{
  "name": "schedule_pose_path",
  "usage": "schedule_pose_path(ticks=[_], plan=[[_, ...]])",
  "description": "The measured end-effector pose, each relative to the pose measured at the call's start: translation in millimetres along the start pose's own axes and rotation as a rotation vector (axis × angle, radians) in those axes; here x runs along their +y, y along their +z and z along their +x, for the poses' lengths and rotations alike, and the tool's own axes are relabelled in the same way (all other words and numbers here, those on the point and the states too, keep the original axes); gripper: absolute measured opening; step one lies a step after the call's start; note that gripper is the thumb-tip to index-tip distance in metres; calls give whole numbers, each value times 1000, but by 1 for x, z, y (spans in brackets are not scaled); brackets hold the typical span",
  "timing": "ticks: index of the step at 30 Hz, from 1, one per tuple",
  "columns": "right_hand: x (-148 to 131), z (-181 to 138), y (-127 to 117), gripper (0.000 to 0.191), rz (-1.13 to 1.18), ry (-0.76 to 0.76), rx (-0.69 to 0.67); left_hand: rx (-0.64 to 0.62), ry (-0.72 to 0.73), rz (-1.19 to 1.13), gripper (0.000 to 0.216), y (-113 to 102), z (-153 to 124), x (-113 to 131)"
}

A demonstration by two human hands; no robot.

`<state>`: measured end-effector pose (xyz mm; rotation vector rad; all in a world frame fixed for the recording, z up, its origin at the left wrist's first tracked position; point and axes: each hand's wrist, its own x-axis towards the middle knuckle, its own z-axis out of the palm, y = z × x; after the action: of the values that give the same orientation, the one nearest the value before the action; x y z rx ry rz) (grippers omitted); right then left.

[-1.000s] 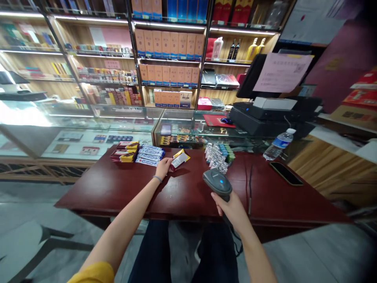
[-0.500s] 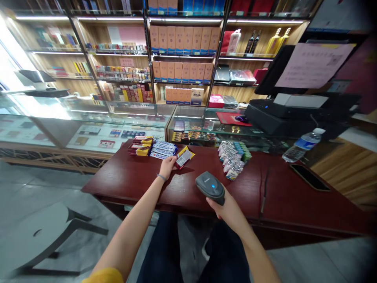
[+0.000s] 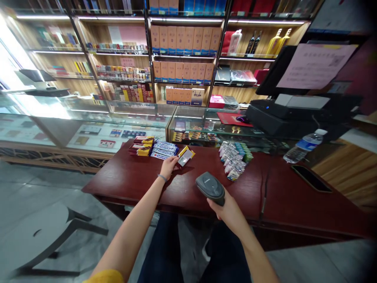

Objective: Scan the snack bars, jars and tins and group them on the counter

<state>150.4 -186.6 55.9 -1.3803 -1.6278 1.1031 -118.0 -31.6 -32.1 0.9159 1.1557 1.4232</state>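
My left hand [image 3: 169,166] reaches across the dark red table [image 3: 123,179] and grips the near end of a yellow and red snack pack [image 3: 186,155], tilted up off the table. Beside it lie blue and white packs [image 3: 163,149] and a pile of red and yellow packs [image 3: 141,145]. My right hand [image 3: 228,210] is closed round the handle of a grey barcode scanner [image 3: 210,187], held over the table's near edge with its head towards the pack.
A cluster of small bottles [image 3: 234,159] stands right of centre. A black phone [image 3: 311,178] and a water bottle [image 3: 304,146] are at the far right. Glass display counters [image 3: 118,118], a till machine [image 3: 290,114] and stocked shelves lie behind. A chair [image 3: 41,236] is at left.
The camera view shifted, so the table sits further right in the picture. My left hand kept its hold on the snack pack and lifted its far end slightly. The scanner stayed in my right hand.
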Motion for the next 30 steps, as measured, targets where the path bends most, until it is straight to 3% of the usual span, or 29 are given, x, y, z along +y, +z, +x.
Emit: schedule_pose_path(ticks=[4,7,12,15,18,22,30], plan=[[8,3,-4,48,25,37,0,10,32,89,35,0,1,2],[17,5,-12,55,14,39,25,-9,167,268,30,-9,2,14],[22,6,-23,46,28,23,83,80,551,670,22,-58,0,70],[20,8,-24,36,33,9,101,154,672,838,22,-97,-5,107],[19,12,-21,31,21,11,107,231,715,953,23,-133,-7,131],[21,19,-14,33,40,14,116,250,772,1067,25,-169,-3,143],[31,27,-11,39,7,37,119,257,659,1163,25,-205,16,132]])
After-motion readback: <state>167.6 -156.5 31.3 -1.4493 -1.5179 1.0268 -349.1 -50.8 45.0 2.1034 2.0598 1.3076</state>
